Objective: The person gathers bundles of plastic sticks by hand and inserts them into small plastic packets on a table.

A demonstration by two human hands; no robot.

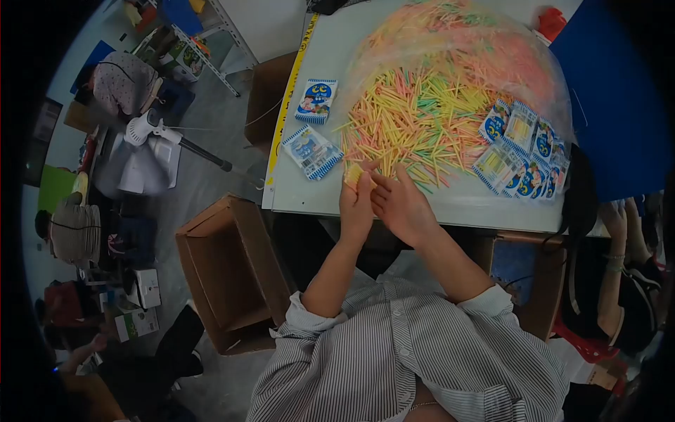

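My left hand (pixel 357 205) is closed round a small bundle of pale yellow sticks (pixel 353 176), held upright at the table's front edge. Close beside it, my right hand (pixel 408 209) has its fingers curled and its thumb apart, with nothing visible between them. Its fingertips are by the left hand; whether they touch is unclear. Just beyond both hands spreads a large heap of thin pastel sticks (pixel 415 119), yellow, pink and green, partly under a clear plastic bag (pixel 450 35).
Two blue-and-white packets (pixel 316 100) lie left of the heap, and several more packets (pixel 527 151) overlap on the right. An open cardboard box (pixel 235 274) stands below left. A fan (pixel 144 130) is further left. Another person's arm (pixel 612 274) shows at right.
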